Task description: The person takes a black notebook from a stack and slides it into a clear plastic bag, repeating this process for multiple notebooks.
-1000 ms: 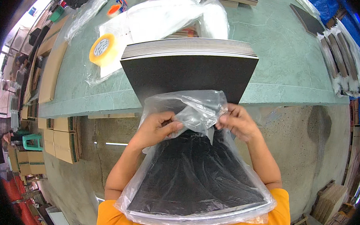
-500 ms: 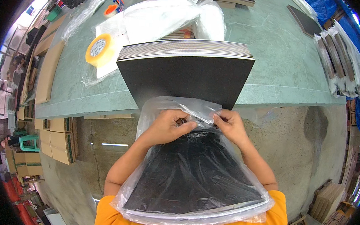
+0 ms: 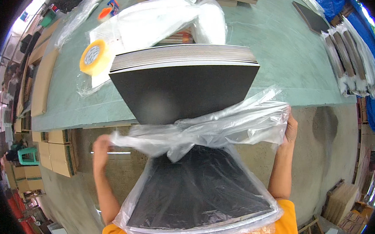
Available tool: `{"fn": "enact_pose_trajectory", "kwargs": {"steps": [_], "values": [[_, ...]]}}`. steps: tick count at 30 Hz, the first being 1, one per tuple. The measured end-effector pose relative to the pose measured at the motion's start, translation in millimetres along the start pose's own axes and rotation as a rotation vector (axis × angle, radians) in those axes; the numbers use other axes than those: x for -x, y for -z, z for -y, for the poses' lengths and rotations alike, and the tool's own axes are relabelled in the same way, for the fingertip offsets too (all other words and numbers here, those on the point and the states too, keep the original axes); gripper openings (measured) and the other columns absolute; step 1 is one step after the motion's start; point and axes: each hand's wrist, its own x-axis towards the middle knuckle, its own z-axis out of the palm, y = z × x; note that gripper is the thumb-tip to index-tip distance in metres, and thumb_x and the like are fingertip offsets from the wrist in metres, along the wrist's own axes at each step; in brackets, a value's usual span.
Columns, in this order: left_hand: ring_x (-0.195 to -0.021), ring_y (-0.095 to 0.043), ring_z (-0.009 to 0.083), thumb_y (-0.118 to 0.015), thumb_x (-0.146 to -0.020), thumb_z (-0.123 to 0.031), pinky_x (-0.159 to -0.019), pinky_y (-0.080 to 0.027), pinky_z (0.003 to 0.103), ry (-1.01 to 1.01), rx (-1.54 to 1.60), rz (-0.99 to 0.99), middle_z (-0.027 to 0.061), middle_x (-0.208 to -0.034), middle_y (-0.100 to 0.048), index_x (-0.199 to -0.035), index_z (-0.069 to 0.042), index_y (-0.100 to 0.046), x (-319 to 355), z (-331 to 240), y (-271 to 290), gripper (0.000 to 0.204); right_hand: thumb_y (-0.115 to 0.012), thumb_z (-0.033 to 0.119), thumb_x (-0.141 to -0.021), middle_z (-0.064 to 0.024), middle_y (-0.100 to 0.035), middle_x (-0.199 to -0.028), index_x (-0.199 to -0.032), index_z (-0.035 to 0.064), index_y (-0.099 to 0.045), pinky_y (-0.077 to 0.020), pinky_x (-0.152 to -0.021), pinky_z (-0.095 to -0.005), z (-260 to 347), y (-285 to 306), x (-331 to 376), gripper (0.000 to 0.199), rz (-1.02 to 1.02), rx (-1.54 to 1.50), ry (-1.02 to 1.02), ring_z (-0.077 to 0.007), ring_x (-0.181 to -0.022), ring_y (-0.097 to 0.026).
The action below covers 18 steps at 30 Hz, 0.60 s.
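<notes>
A clear plastic bag [image 3: 221,123] with a stack of black boards [image 3: 200,186] inside leans against my body. Its loose mouth is stretched sideways between my hands. My left hand [image 3: 102,146], somewhat blurred, is closed on one end of the mouth, low at the left. At the opposite end my right hand [image 3: 290,127] grips the film, its fingers partly hidden behind the plastic. Just beyond the bag, another stack of black boards [image 3: 185,87] with pale edges stands tilted at the near edge of the green table [image 3: 276,75].
A roll of clear tape [image 3: 92,57] lies left of the boards. White plastic bags [image 3: 154,22] are piled behind them, with an orange-and-blue tape dispenser [image 3: 108,11] nearby. Wrapped bundles [image 3: 350,58] stand at the right. Cardboard boxes [image 3: 58,152] and a green stool [image 3: 28,155] are at the lower left.
My hands have moved from close together at the bag's middle to far apart, the left going left and down, the right going right. The bunched plastic mouth is now spread wide between them.
</notes>
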Motion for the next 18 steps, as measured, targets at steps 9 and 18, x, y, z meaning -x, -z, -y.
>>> {"fn": "enact_pose_trajectory", "kwargs": {"steps": [9,18], "values": [[-0.061,-0.052,0.0094,-0.056,-0.075,-0.010,-0.050,-0.042,0.022,-0.189,0.413,-0.215,0.0047,-0.076,-0.056,-0.087,-0.003,-0.054,22,-173,-42,0.013,-0.060,0.019,-0.080,-0.0025,-0.059,-0.071,-0.084,0.0047,-0.057,-0.0466,-0.057,-0.0269,-76,-93,9,0.015,0.571,0.357,-0.406,-0.0109,-0.064,-0.055],[-0.059,-0.048,0.0075,-0.062,-0.076,-0.020,-0.053,-0.041,0.025,-0.258,-0.083,0.035,0.0023,-0.064,-0.057,-0.077,-0.002,-0.058,9,-182,-52,0.019,-0.056,0.019,-0.083,-0.0042,-0.056,-0.073,-0.077,0.0037,-0.054,-0.0449,-0.061,-0.0261,-67,-99,6,0.016,0.629,0.040,-0.404,-0.0132,-0.068,-0.055]]}}
